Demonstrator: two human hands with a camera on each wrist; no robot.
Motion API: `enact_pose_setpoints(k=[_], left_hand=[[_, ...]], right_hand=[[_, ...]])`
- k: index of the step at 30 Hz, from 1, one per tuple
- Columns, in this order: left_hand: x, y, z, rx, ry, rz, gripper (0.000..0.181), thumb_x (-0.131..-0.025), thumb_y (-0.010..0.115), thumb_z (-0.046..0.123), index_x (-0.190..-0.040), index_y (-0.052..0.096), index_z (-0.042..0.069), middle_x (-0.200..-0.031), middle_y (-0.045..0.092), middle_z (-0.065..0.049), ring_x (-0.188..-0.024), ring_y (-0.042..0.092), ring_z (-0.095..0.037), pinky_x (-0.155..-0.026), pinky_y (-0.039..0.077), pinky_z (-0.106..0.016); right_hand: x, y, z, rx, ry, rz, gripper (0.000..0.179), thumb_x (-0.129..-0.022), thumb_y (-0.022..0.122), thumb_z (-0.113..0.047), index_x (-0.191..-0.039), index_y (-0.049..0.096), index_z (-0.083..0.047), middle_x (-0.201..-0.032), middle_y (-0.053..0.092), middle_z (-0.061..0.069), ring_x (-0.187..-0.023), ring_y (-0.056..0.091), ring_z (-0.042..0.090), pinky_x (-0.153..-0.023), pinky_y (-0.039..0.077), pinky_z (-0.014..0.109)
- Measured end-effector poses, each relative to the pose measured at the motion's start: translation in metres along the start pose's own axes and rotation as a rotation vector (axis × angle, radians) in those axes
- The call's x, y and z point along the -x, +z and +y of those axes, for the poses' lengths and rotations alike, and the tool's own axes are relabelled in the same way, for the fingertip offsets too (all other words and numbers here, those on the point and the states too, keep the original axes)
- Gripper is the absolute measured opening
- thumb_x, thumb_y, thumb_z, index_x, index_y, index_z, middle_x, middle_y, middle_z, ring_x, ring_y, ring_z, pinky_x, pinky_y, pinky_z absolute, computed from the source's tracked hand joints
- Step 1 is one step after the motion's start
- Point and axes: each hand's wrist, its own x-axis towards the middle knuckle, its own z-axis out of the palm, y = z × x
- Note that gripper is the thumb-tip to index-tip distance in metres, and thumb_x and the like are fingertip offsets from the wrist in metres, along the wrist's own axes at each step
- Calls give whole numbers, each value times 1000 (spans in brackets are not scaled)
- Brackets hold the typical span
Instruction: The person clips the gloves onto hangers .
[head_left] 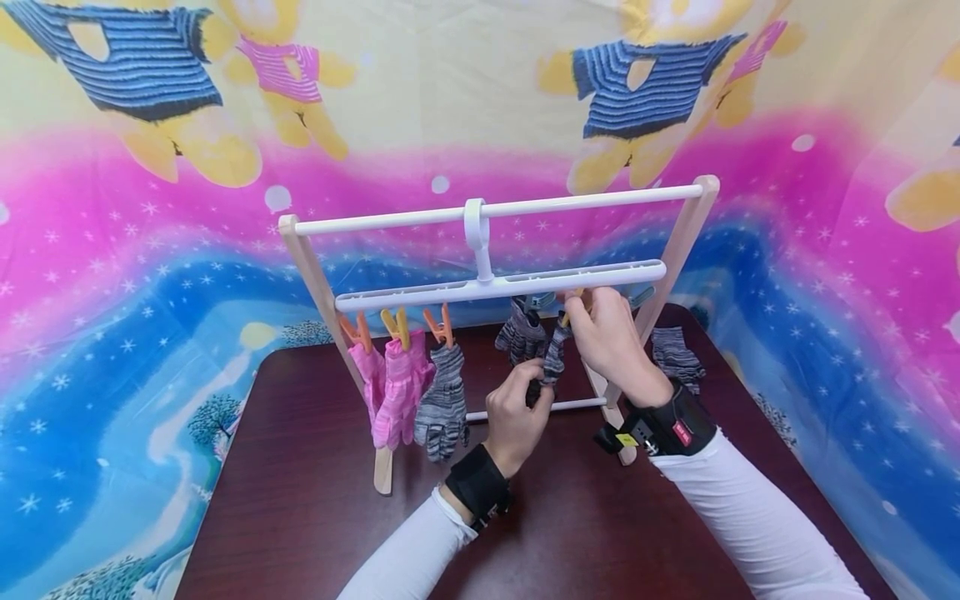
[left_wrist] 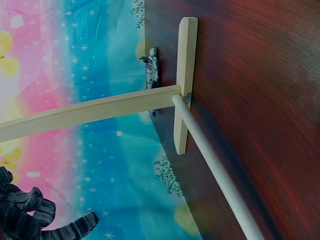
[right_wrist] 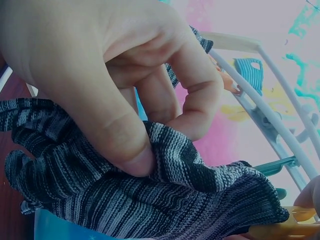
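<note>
My left hand (head_left: 517, 417) pinches a black-and-grey striped knit glove (head_left: 554, 357) between thumb and fingers, below the white hanger (head_left: 420, 296). In the right wrist view, this glove (right_wrist: 150, 205) is bunched under the left thumb, its fingers drooping to the left. My right hand (head_left: 611, 337) is at the hanger's right part and pinches a yellow clothespin (right_wrist: 280, 229) at the glove's edge. Beside it hangs another striped glove (head_left: 522, 332). Further left, two pink gloves (head_left: 401, 392) and a striped glove (head_left: 442, 404) hang from orange and yellow clothespins.
The hanger hooks over the top bar (head_left: 600, 200) of a wooden rack on a dark red table (head_left: 300, 500). Another striped glove (head_left: 677, 358) lies behind the rack's right leg (head_left: 667, 267). A low white rod (left_wrist: 215, 165) crosses between the feet. Patterned cloth (head_left: 420, 108) surrounds the table.
</note>
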Motion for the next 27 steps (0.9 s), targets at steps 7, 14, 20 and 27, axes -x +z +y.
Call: enact_pose_setpoints(k=[7, 14, 20, 27], left_hand=[[2, 0, 0, 3, -7, -7, 22, -80, 69, -3, -97, 61, 8, -106, 76, -8, -85, 76, -18, -63, 57, -25], [2, 0, 1, 7, -6, -5, 22, -80, 69, -3, -97, 61, 7, -106, 76, -8, -86, 76, -18, -64, 57, -26], [0, 0, 2, 7, -2, -3, 22, -80, 69, -3, -98, 61, 8, -105, 75, -8, -83, 75, -17, -62, 56, -24], [1, 2, 2, 5, -6, -4, 23, -79, 69, -3, -98, 61, 8, -106, 76, -8, -87, 76, -18, -65, 57, -25]], right_hand=[[1, 2, 2, -8, -11, 25, 33, -104, 39, -14, -115, 68, -2, -54, 39, 1, -40, 23, 10, -43, 23, 26], [2, 3, 2, -20, -20, 43, 30, -104, 41, -13, -117, 66, -2, -64, 51, 6, -42, 27, 11, -44, 27, 27], [1, 4, 4, -29, -34, 67, 27, -104, 44, -15, -110, 69, -5, -59, 44, 3, -42, 26, 9, -44, 26, 26], [1, 4, 6, -66, -46, 75, 25, -104, 47, -16, -108, 70, -7, -60, 42, 4, -43, 26, 10, -44, 26, 27]])
